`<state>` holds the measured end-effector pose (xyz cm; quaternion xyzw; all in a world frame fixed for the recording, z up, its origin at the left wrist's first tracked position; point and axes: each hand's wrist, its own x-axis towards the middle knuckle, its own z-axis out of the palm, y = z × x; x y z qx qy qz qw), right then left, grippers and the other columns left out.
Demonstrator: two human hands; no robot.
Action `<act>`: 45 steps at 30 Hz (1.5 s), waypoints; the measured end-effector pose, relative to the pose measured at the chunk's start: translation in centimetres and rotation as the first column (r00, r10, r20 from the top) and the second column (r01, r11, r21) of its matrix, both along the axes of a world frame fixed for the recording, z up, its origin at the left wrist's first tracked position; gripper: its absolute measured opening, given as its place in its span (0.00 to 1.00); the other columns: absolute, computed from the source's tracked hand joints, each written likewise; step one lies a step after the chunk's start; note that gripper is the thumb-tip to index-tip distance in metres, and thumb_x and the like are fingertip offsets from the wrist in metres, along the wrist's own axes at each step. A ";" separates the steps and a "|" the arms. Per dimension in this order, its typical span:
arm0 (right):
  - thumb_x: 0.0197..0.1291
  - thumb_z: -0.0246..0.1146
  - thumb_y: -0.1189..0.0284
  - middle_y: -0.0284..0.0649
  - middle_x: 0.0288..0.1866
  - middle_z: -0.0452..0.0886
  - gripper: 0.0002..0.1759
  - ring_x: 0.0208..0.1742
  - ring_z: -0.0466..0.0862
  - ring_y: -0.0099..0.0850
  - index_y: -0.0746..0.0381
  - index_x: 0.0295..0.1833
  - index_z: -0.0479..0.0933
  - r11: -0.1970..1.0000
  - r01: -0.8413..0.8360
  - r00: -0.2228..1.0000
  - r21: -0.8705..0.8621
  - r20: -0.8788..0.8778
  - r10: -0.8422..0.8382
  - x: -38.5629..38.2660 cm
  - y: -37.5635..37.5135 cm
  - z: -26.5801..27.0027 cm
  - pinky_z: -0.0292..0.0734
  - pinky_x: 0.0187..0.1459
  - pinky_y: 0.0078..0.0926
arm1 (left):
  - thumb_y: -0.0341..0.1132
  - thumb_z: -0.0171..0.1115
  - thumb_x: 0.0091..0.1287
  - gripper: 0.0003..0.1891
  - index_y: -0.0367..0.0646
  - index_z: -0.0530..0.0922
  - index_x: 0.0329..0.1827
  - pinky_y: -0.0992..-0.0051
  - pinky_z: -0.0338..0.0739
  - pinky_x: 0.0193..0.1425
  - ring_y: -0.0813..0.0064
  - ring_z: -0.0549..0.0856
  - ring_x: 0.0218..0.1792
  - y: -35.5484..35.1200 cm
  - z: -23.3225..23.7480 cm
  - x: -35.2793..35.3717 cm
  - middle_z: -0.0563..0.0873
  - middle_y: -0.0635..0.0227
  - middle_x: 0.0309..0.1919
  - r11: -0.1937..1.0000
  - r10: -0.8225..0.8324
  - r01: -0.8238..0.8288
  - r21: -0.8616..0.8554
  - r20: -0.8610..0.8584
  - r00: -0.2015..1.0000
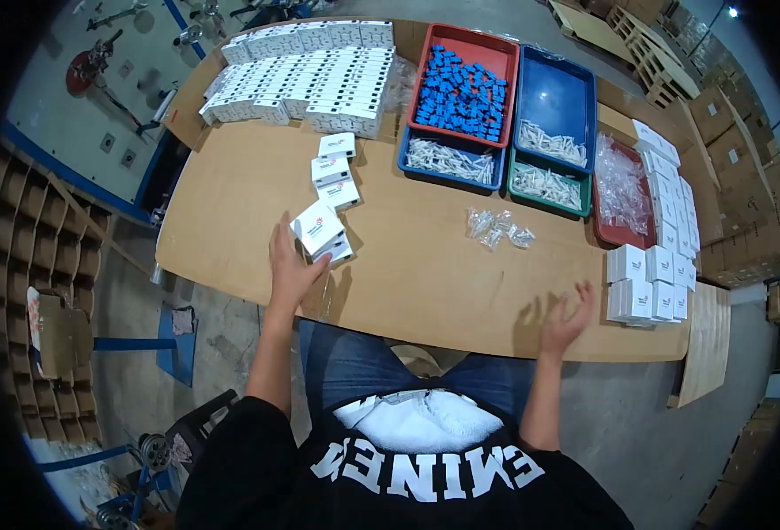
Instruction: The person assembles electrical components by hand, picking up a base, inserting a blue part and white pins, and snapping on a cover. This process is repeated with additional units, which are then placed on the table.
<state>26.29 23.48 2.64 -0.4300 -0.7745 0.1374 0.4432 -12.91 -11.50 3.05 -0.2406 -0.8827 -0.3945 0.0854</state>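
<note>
My left hand [293,272] is at the near left of the table, its thumb and fingers around a small white box [318,223] with printing on top. Under that box, part of another white box [339,251] shows. Just beyond stand more white boxes, one in front [338,193] and one at the back [337,145]. My right hand [568,320] hovers over the near right edge, fingers apart and nothing in them. Between the hands, farther in, lie several small clear bags [498,228] with white pieces inside.
Rows of white boxes [319,79] fill the back left. Trays hold blue parts [460,93], white plugs [450,161] and clear plastic bags [622,190]. White boxes [630,299] are stacked at the right edge. Cartons [743,190] stand beyond the table [425,291].
</note>
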 end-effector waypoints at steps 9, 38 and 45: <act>0.62 0.77 0.70 0.51 0.71 0.80 0.30 0.70 0.82 0.47 0.65 0.68 0.77 0.592 -0.694 0.716 -0.410 -0.309 0.626 -13.3 -12.4 7.6 0.76 0.72 0.42 | 0.32 0.83 0.50 0.41 0.42 0.75 0.71 0.51 0.75 0.76 0.44 0.76 0.70 3.6 7.6 7.7 0.70 0.50 0.72 0.939 -0.344 0.343 -0.021 -0.064 0.937; 0.69 0.72 0.63 0.59 0.76 0.71 0.38 0.72 0.78 0.56 0.68 0.80 0.71 0.411 -0.865 0.450 -0.287 -0.086 0.889 -8.5 -13.1 3.7 0.77 0.70 0.45 | 0.69 0.46 0.83 0.32 0.55 0.75 0.73 0.64 0.83 0.68 0.72 0.84 0.63 8.6 4.1 20.8 0.84 0.71 0.62 0.715 -0.689 -0.449 0.536 0.651 -0.319; 0.71 0.70 0.63 0.61 0.72 0.76 0.36 0.71 0.79 0.57 0.69 0.79 0.72 0.446 -0.872 0.477 -0.203 -0.138 0.868 -8.6 -12.8 2.1 0.77 0.71 0.45 | 0.67 0.48 0.83 0.29 0.56 0.79 0.70 0.62 0.81 0.69 0.73 0.84 0.63 9.2 3.3 20.7 0.86 0.71 0.59 0.697 -0.701 -0.493 0.520 0.640 -0.316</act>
